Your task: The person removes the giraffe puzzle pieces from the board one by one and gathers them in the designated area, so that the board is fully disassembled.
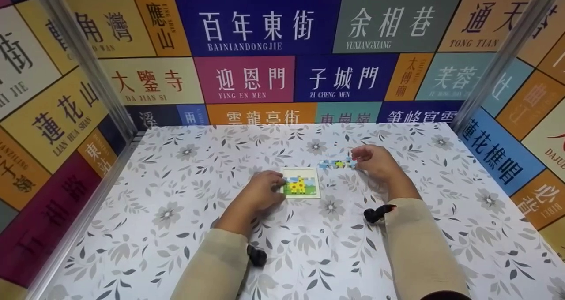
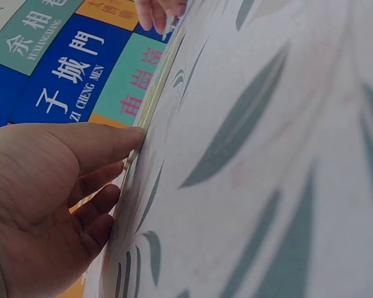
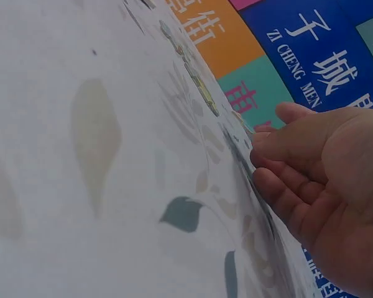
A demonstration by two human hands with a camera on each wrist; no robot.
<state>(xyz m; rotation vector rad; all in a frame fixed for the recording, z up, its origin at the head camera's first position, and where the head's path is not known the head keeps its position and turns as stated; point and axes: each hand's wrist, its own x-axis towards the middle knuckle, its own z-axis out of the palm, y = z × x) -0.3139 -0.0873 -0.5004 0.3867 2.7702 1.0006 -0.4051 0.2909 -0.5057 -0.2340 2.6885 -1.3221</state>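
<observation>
Beige sleeves (image 1: 216, 264) angle inward from the near side | left hand (image 1: 261, 192): thumb and bent fingers grip the left edge of the central giraffe puzzle (image 1: 301, 186), hiding part of it | right hand (image 1: 376, 162): fingers loosely bent beside loose pieces (image 1: 336, 163), far right of puzzle; pinch indiscernible | far wall (image 1: 258, 22): "BAINIANDONGJIE", "ZI CHENG MEN" | piece outlines blurred

Right hand (image 3: 326, 186) near thin puzzle pieces (image 3: 201, 90)

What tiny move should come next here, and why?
Probably pinch one of the loose, flat, blue-and-yellow puzzle pieces: the right hand's fingers are beside them, while the squarish, white-rimmed giraffe puzzle board, held at its left edge by the left hand, looks blank along its top.
</observation>
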